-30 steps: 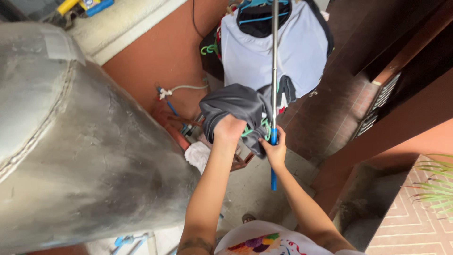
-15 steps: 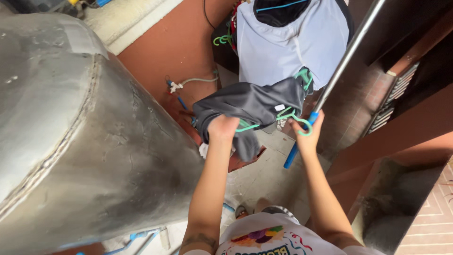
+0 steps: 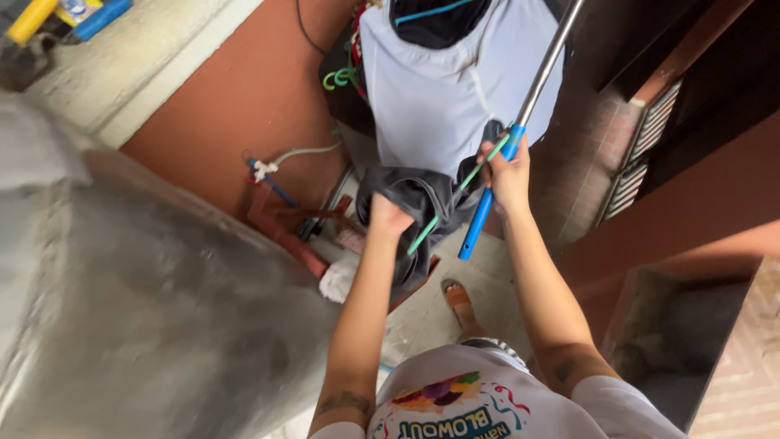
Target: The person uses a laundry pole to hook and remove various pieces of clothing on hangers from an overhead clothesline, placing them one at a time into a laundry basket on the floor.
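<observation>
Nearest, low in the view, a foot in an orange sandal stood on the pale floor, with a big grey metal tank filling the near left. Above that, the left hand was closed in a fist on a bunched dark grey garment, which hung in front of the person at about chest height, just in front of the red wall. A thin green hanger ran slantwise through the cloth, from near the left hand up toward the right. The right hand was wrapped around the blue grip of a metal pole, its fingers also pinching the upper end of the hanger.

Judging by its folds, the garment looked soft, limp and light, likely to slide off the slim hanger unless held by a gathered handful, as it was. The hanger seemed stiff but slight, best taken near its hook. The pole looked rigid and long, so top-heavy; the blue grip appeared the sure place.

Farther off, a white shirt hung on a line of other clothes.
</observation>
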